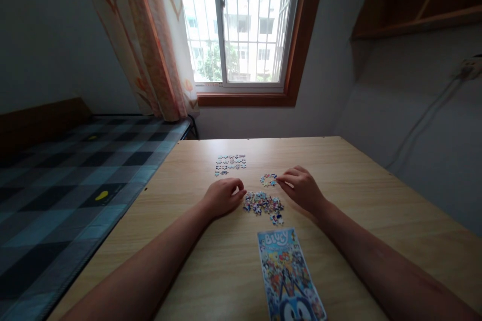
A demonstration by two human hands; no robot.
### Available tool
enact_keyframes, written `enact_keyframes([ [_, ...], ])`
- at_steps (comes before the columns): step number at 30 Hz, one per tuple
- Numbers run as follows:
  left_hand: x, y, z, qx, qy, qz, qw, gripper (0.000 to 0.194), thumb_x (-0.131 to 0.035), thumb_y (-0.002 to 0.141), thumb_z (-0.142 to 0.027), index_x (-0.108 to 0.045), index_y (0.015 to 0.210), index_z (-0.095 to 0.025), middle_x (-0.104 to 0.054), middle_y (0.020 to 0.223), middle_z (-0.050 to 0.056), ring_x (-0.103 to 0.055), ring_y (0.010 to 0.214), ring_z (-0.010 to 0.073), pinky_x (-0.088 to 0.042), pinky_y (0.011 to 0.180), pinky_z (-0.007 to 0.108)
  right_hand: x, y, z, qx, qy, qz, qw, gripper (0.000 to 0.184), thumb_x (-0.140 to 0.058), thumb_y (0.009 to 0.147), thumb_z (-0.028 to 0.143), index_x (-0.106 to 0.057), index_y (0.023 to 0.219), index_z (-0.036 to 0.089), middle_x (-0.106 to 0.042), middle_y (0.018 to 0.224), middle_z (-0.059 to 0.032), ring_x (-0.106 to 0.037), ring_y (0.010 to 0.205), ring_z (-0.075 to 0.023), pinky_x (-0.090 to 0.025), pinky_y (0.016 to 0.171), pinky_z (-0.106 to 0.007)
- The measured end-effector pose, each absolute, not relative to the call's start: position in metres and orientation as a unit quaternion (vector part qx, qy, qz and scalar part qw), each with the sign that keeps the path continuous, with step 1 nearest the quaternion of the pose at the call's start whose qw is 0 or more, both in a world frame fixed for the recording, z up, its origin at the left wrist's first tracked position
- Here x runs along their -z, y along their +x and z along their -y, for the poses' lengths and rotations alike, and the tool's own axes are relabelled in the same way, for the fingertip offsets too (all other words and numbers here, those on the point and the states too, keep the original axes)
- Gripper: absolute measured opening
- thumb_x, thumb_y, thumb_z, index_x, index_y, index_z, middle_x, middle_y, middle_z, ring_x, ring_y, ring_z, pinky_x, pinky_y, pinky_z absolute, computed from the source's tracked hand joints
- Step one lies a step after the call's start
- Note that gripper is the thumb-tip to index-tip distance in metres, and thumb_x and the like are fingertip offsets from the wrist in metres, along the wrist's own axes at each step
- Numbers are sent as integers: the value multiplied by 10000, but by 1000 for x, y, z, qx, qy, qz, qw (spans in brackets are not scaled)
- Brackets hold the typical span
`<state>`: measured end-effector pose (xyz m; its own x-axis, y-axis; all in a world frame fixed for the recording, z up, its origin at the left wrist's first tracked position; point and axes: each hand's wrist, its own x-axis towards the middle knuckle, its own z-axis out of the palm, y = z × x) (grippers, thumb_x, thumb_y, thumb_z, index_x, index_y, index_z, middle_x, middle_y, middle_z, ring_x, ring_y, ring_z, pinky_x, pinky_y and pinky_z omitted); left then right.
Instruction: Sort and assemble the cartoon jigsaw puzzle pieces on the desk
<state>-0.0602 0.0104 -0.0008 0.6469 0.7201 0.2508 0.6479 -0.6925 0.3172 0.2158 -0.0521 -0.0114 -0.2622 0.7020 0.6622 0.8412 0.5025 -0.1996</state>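
My left hand (225, 196) rests on the table with its fingers curled, the tips at the left edge of a loose pile of jigsaw puzzle pieces (261, 202). Whatever those fingertips hold, if anything, is hidden. Thumb and forefinger of my right hand (301, 186) come together on a puzzle piece at the right side of a small ring of pieces (268, 179). Farther back on the left, several pieces lie in spaced rows (230, 162). A few more pieces (276, 219) sit just below the pile.
A blue Bluey puzzle box or sheet (288, 276) lies on the light wooden table (203, 281), between my forearms. Left of the table is a bed with a checked cover (124, 170). A window (248, 25) and curtain (150, 35) are beyond; a wall shelf (417, 20) hangs at right.
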Motion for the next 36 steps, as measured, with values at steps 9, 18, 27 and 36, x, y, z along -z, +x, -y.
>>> enact_keyframes([
  [9, -6, -62, -5, -141, 924, -335, 122, 169, -621, 785, -367, -619, 742, -204, -611, 693, -18, -506, 634, 126, -319, 598, 243, 15, 218, 54, 58, -516, 794, 315, 105, -658, 863, 244, -760, 839, 242, -709, 807, -49, -589, 819, -217, -430, 801, -373],
  [18, 0, -63, -10, -179, 906, -353, 147, 103, -563, 749, -238, -636, 815, -207, -544, 615, -45, -468, 595, 117, -317, 596, 242, 5, 176, 73, 15, -371, 881, 294, 129, -636, 873, 250, -745, 941, 265, -708, 916, -39, -591, 917, -216, -428, 892, -405],
  [27, -4, -69, -20, -133, 856, -332, 374, 219, -658, 716, -369, -664, 778, -159, -500, 617, -45, -439, 602, 97, -321, 555, 219, 13, 172, 72, 5, -374, 885, 277, 249, -652, 872, 319, -721, 1109, 290, -672, 1221, -63, -553, 1191, -288, -410, 1023, -500],
  [36, -8, -66, -16, -88, 890, -335, 297, 249, -678, 710, -418, -634, 715, -173, -553, 644, -41, -449, 614, 99, -296, 556, 226, 20, 174, 67, -21, -384, 878, 283, 207, -699, 845, 297, -731, 1049, 285, -659, 1264, -65, -540, 1240, -302, -415, 1047, -522],
])
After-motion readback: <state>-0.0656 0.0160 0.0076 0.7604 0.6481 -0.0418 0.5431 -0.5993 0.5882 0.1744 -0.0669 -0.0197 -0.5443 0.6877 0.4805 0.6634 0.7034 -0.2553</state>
